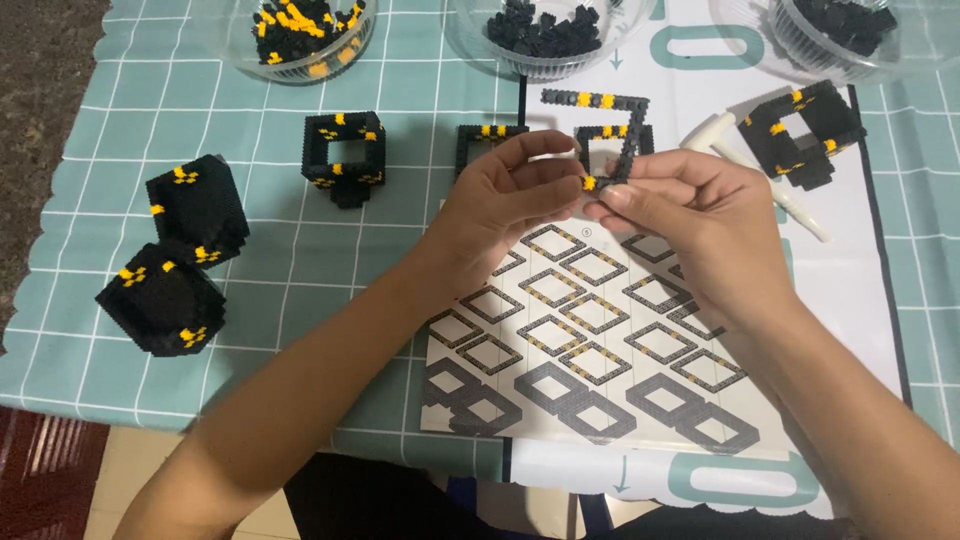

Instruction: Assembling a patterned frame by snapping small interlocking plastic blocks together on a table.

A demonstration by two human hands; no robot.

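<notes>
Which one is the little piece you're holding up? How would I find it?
Start at the white instruction sheet covered in square diagrams on the checked cloth. Just above its top edge, the left hand and right hand meet around a thin black brick frame. Unlike the solid black cubes far left, it is flat, open in the middle, with yellow bricks at its corners.

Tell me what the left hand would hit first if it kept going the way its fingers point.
The left hand points right, at the small black frame both hands pinch; just past it is the right hand.
</notes>
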